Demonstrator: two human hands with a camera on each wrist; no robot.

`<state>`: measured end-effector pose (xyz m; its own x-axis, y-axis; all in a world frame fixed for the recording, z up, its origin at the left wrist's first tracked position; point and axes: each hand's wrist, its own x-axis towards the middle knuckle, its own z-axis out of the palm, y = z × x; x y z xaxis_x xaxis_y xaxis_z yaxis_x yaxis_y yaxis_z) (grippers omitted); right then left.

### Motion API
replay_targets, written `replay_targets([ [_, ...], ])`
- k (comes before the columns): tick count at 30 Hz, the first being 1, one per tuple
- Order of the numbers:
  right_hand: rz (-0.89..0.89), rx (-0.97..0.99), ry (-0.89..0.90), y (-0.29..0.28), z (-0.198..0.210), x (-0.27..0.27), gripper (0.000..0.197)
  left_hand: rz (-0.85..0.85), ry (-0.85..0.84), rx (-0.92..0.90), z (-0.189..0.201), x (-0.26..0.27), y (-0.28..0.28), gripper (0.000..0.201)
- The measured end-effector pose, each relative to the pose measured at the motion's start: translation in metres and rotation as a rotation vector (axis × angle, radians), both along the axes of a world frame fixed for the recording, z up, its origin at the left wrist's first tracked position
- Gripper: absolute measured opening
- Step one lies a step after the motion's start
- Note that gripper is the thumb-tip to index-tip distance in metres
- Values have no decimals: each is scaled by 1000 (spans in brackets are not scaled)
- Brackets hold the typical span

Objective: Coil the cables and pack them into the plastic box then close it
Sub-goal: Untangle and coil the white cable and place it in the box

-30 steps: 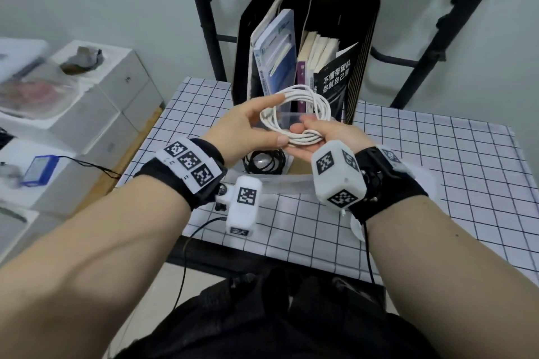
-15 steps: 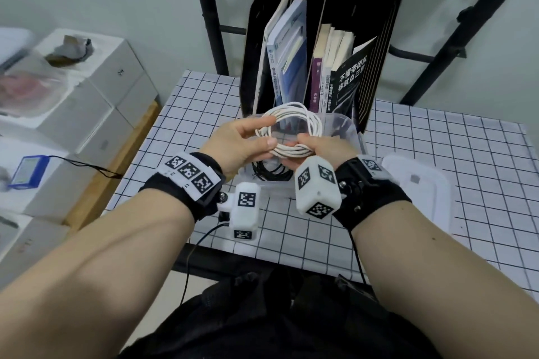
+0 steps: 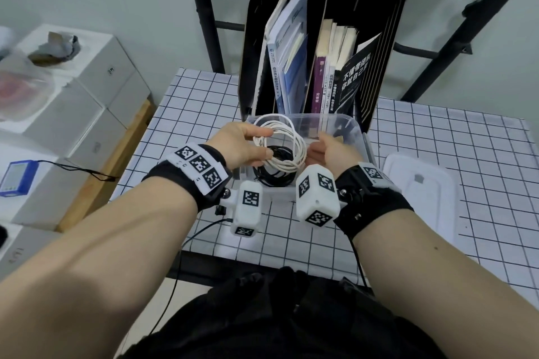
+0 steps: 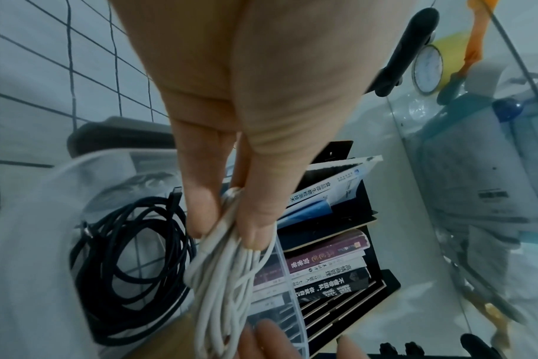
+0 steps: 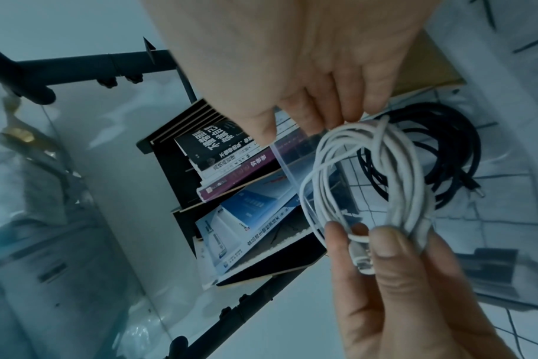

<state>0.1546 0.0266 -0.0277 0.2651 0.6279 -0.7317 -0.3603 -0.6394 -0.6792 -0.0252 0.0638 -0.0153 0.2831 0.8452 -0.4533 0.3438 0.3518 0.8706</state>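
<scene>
A white cable wound into a loose coil hangs over the open clear plastic box. My left hand pinches the coil's left side between thumb and fingers, which the left wrist view shows on the white cable under my left hand. My right hand is at the coil's right side. In the right wrist view my right hand has straight fingers whose tips touch the top of the white cable. A coiled black cable lies on the box floor.
The box lid lies flat on the checked tablecloth to the right. A black file rack with books stands right behind the box. White cartons and a blue device sit off the table's left edge.
Both hands have come down with the white coil from in front of the books to just over the box. My right hand has loosened from cradling the coil to touching it.
</scene>
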Motion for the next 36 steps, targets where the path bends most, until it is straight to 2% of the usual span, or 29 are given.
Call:
replay_targets([
  [11,-47,14,25,3,-10,4,44,-192,322,115,3,17,2,47],
  [13,-70,19,-33,7,-14,9,37,-248,380,145,-1,20,3,48],
  [16,-4,-21,-241,12,-14,21,34,-285,455,194,-4,25,5,48],
  [18,33,-47,-353,12,-12,31,48,-297,490,214,-5,28,6,47],
  [20,106,-90,-443,14,-10,40,53,-319,527,225,-6,30,8,46],
  [23,103,-104,-419,16,-10,38,59,-338,537,204,-7,32,11,46],
  [26,16,-80,-308,18,-18,37,72,-370,575,177,-8,34,15,47],
  [27,-3,-71,-278,19,-20,37,71,-386,599,173,-9,35,16,48],
  [30,39,-19,-248,21,-19,30,49,-460,693,189,-8,37,18,50],
  [36,257,-23,-335,16,-8,14,41,-685,927,213,3,46,20,51],
])
